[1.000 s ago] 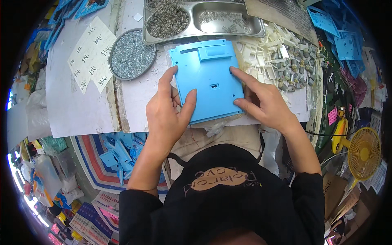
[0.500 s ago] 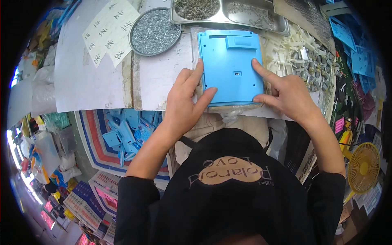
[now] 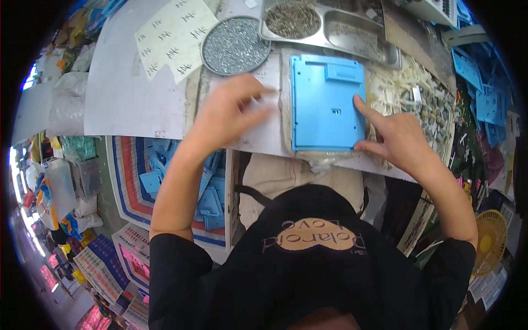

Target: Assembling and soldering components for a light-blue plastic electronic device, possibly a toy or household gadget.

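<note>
Blue panel [image 3: 324,118] — touching right hand [image 3: 400,138], left hand [image 3: 224,116] apart.

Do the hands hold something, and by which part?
No firm grip shows: the right hand touches the blue panel at its right edge with thumb and forefinger; the left hand looks empty.

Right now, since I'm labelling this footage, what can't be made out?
In the head view:
Bare left hand: fingertips smeared by blur.
Flat blue plastic panel: underside hidden by its top.
Silvery metal compartment tray: cut off by the upper edge.
Heaped silvery metal pieces: too small to tell apart.
</note>
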Action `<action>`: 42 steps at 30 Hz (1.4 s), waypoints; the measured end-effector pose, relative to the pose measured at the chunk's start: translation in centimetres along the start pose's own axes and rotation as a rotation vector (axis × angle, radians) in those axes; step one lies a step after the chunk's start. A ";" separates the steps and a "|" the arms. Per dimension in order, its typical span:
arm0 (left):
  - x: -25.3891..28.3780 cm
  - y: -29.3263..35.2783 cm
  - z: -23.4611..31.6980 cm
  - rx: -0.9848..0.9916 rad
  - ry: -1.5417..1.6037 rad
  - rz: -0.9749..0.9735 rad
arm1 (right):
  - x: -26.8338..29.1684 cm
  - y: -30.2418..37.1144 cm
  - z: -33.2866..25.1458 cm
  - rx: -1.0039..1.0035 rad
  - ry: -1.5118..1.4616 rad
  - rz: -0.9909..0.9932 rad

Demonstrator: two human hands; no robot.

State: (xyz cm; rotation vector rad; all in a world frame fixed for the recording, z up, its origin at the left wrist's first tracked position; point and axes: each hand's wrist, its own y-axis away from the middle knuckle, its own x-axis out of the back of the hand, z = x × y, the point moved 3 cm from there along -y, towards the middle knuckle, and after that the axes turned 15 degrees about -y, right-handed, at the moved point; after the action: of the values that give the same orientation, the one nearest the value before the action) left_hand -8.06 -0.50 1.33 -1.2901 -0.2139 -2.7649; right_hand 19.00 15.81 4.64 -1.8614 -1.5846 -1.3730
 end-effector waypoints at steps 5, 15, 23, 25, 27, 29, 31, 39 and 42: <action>3.6 -3.8 -4.9 0.159 -0.711 0.481 | 2.6 -1.9 -2.5 0.129 0.212 -0.090; 1.6 -4.5 -7.0 0.175 -0.604 0.511 | -0.1 -22.0 -7.8 0.648 0.234 0.341; 2.1 -2.5 -6.1 0.134 -0.431 0.643 | -2.0 -25.3 -9.2 0.605 0.366 0.263; 1.7 -1.8 -4.2 0.144 -0.163 0.629 | -1.9 -25.7 -9.0 0.610 0.357 0.213; 0.3 -1.6 -1.8 0.121 -0.017 0.524 | -1.4 -25.6 -8.7 0.580 0.357 0.222; -1.0 -2.0 0.0 0.069 0.033 0.464 | -0.3 -24.9 -8.9 0.602 0.286 0.249; -1.8 -2.9 1.1 0.028 0.042 0.458 | 1.7 -22.8 -8.2 0.654 0.148 0.293; -3.2 -5.4 2.1 -0.035 -0.217 0.451 | 6.6 -9.7 1.2 0.354 -0.389 0.386; -2.4 -6.0 2.5 -0.026 -0.161 0.340 | 5.3 -7.5 3.5 0.253 -0.452 0.467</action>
State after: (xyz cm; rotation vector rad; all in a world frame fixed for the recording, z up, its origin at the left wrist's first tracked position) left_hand -5.46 5.90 0.48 -1.4070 0.0312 -2.3912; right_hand 13.45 23.86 4.94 -2.2844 -1.2980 -0.5543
